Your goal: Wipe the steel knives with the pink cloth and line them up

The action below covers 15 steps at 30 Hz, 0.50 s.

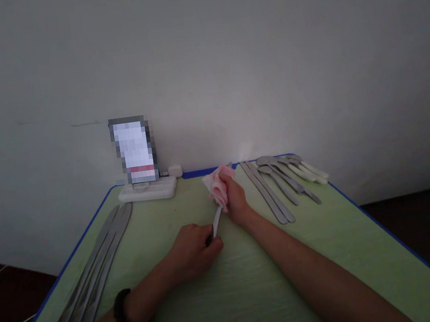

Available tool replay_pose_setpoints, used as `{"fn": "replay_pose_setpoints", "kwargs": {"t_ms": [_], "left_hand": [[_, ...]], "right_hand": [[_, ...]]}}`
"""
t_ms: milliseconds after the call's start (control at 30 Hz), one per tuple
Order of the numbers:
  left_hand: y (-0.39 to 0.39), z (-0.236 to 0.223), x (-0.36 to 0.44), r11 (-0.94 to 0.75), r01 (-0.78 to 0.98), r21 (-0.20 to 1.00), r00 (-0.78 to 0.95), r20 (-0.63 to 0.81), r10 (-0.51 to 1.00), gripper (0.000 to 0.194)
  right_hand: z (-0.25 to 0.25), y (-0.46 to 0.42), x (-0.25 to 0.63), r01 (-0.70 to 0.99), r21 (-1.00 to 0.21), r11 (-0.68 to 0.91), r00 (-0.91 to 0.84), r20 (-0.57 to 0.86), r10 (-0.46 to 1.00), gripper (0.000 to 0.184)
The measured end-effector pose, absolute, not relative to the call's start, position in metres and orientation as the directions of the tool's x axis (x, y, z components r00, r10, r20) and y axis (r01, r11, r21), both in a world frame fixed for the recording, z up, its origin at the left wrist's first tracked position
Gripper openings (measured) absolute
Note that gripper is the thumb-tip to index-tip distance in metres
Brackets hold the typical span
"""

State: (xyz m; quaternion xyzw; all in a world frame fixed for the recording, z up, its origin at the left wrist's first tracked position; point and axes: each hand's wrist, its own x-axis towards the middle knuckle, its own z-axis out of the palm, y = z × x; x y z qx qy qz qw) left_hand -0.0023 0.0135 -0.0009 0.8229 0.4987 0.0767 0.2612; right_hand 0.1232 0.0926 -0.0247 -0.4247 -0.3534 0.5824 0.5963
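Observation:
Near the middle of the table, my left hand is closed around the lower end of a slim metal table knife. My right hand grips a pink and white cloth, which is wrapped around the knife's upper part. Most of that part is hidden by the cloth; a bit of grey metal shows past its far side. The knife slants away from me, held between both hands. To the right of my right hand lie two flat metal knives, side by side.
Several long metal knives lie along the left side. A phone stands on a white power strip at the back left. Spoons and forks and white-handled cutlery rest at the back right. The table meets a wall.

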Motion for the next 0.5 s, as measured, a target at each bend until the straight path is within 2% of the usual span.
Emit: {"fn": "replay_pose_setpoints", "kwargs": {"t_ms": [100,233,400,500], "left_hand": [[0.0126,0.0,-0.004,-0.374,0.74,0.558,0.529,-0.141,0.837,0.022],[0.0124,-0.0024,-0.0061,-0.342,0.697,0.63,0.527,-0.127,0.841,0.02],[0.0125,-0.0078,-0.0073,-0.224,0.617,0.754,0.453,-0.107,0.885,0.019],[0.0128,-0.0086,-0.0054,-0.173,0.589,0.789,0.414,-0.111,0.904,0.021]], "right_hand": [[-0.0231,0.0927,0.122,-0.546,-0.831,-0.106,0.067,-0.169,0.983,0.026],[-0.0227,0.0926,0.1212,-0.549,-0.833,-0.073,0.08,-0.139,0.987,0.028],[-0.0291,0.0918,0.121,-0.28,-0.96,-0.027,-0.03,-0.02,0.999,0.04],[-0.0279,0.088,0.1201,-0.144,-0.989,0.019,-0.123,0.037,0.992,0.044]]}}
